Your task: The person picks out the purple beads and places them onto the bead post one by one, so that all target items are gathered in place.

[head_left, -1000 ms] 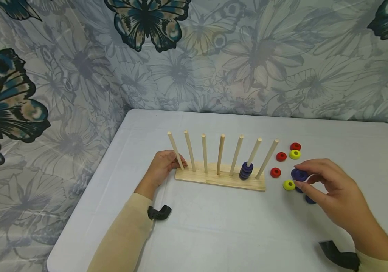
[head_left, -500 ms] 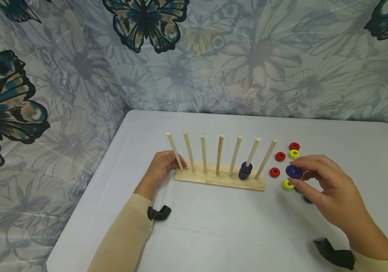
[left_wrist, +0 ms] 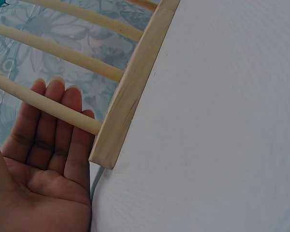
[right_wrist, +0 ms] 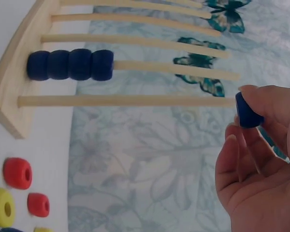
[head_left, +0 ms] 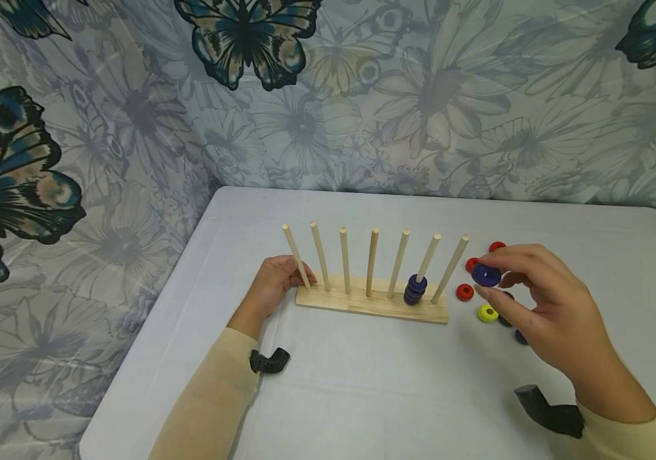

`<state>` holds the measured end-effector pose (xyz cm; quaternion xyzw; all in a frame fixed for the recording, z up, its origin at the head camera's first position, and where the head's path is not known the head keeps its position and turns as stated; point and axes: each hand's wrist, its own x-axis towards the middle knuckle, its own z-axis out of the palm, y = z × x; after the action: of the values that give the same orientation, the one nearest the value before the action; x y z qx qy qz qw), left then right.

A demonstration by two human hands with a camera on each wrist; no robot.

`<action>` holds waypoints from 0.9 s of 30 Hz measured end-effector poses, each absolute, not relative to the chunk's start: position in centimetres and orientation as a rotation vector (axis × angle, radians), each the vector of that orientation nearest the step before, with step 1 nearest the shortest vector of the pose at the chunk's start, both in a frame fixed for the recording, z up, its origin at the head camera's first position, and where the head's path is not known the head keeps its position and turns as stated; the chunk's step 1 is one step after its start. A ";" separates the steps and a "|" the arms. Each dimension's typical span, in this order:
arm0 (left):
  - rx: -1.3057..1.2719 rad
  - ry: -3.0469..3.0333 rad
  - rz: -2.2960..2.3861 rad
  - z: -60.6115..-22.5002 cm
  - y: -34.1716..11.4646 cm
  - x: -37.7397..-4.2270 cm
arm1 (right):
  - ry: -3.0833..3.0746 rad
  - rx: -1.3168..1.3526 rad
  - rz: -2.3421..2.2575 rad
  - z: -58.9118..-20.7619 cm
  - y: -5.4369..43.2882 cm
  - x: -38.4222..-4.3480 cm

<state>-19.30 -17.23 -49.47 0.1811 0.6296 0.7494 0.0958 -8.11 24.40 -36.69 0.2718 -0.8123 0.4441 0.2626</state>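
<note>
A wooden pegboard rack with a row of upright pegs stands on the white table. Several dark blue beads are stacked on its second peg from the right. My right hand pinches another blue bead between thumb and fingertips, raised off the table to the right of the rack. In the right wrist view this bead is close by the tip of the rightmost peg. At the rack's left end is my left hand; its fingers extend straight behind the leftmost peg.
Right of the rack lie loose beads: red ones, a yellow one and dark blue ones, partly hidden by my right hand. A floral cloth with butterflies rises behind the table.
My right hand has lifted the blue bead up and to the left, away from the loose beads and nearer the rack. The left hand and rack have stayed in place.
</note>
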 end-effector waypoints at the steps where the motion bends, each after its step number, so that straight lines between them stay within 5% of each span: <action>1: 0.534 1.865 2.221 -49.5 -17.2 -19.3 | -2.193 0.741 1.200 -36.6 24.3 -8.2; 27: 0.541 1.856 2.231 -49.4 -17.1 -19.2 | -2.078 0.739 1.299 -34.2 22.2 -10.5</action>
<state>-19.23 -17.14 -49.42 0.1824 0.6258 0.7524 0.0948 -10.50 22.19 -34.22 0.2766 -0.7777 0.4862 0.2867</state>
